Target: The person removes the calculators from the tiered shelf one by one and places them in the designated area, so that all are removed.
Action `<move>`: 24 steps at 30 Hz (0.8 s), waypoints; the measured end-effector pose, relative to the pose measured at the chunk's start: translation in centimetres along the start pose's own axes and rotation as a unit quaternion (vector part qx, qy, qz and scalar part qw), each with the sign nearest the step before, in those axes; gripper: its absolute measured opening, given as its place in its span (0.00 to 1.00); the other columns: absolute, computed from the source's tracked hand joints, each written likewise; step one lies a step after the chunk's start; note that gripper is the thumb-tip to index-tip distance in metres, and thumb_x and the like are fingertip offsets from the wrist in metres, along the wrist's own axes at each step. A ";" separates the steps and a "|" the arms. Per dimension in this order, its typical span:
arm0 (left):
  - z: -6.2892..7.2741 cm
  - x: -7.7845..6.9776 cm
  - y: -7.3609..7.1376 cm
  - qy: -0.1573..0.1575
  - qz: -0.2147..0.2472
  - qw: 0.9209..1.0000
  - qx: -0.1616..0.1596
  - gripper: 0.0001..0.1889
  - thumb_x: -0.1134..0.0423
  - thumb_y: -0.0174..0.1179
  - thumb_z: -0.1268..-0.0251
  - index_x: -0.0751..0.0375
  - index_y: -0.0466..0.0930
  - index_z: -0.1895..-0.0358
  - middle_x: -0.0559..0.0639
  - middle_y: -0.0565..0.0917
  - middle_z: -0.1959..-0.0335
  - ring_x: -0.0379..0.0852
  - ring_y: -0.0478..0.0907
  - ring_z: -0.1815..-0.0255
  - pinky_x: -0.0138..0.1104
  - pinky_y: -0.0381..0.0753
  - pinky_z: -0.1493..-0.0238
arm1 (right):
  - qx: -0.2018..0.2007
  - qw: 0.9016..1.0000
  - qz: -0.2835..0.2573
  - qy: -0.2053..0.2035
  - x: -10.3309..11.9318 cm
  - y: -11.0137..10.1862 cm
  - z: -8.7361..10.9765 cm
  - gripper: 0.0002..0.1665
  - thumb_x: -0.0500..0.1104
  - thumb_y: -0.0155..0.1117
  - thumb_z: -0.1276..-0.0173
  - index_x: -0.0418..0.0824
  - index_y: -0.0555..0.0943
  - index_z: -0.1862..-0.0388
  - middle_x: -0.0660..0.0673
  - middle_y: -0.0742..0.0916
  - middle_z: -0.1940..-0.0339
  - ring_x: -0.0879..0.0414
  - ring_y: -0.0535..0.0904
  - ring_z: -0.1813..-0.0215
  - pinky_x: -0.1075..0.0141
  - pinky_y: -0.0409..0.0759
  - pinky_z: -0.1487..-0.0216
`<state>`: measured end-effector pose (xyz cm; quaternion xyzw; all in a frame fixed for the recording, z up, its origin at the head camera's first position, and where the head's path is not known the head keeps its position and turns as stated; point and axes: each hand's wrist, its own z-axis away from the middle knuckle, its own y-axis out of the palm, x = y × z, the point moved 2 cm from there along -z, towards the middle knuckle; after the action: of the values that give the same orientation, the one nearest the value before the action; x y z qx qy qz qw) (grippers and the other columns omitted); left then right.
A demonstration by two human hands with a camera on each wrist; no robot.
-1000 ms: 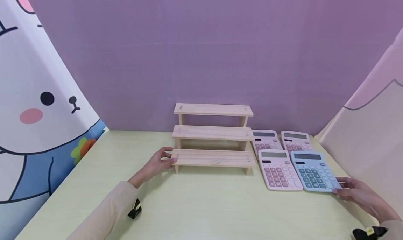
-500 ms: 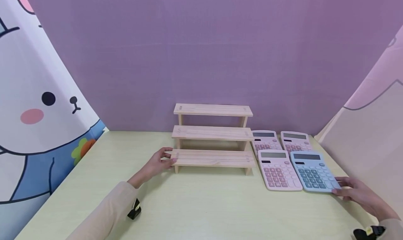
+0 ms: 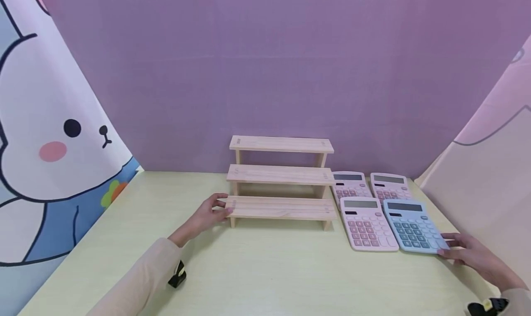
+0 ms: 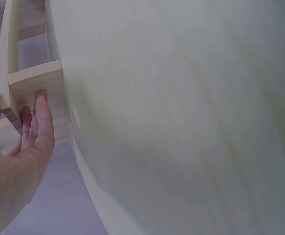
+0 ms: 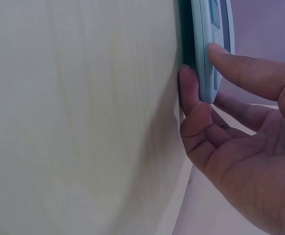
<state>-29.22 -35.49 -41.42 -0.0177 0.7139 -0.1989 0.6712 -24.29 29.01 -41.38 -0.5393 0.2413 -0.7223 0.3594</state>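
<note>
A three-step wooden display stand (image 3: 282,207) stands on the table against the purple backdrop. My left hand (image 3: 206,213) grips the left end of its lowest step. In the left wrist view, the thumb lies over the step board (image 4: 8,93) and the fingers reach beneath it. To the stand's right is a blue calculator (image 3: 415,231). My right hand (image 3: 473,254) pinches its lower right corner. The right wrist view has the thumb on the calculator's (image 5: 206,58) key face and fingers tucked under its raised edge.
A pink calculator (image 3: 369,228) lies left of the blue one. Two more pink calculators, one (image 3: 350,183) partly behind the stand and another (image 3: 389,183), lie behind. A purple cloth (image 3: 274,76) rises at the table's back. Printed cloths (image 3: 25,104) hang on both sides.
The hands, stand and calculators have hardly moved. The printed rabbit cloth at left has shifted slightly to the right.
</note>
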 end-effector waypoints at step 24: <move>-0.2 0.3 0.0 -0.002 0.001 1.000 -0.007 0.28 0.64 0.56 0.36 0.69 0.56 0.36 0.68 0.70 0.51 0.45 0.78 0.60 0.41 0.83 0.54 | 0.000 0.999 0.006 0.032 0.0 0.1 -0.1 0.42 0.47 0.56 0.35 0.17 0.52 0.38 0.31 0.77 0.53 0.56 0.72 0.62 0.67 0.73 0.67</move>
<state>-29.44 -35.56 -41.70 -0.0219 0.7137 -0.1934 0.6729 -24.35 28.89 -41.48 -0.5148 0.2556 -0.7370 0.3555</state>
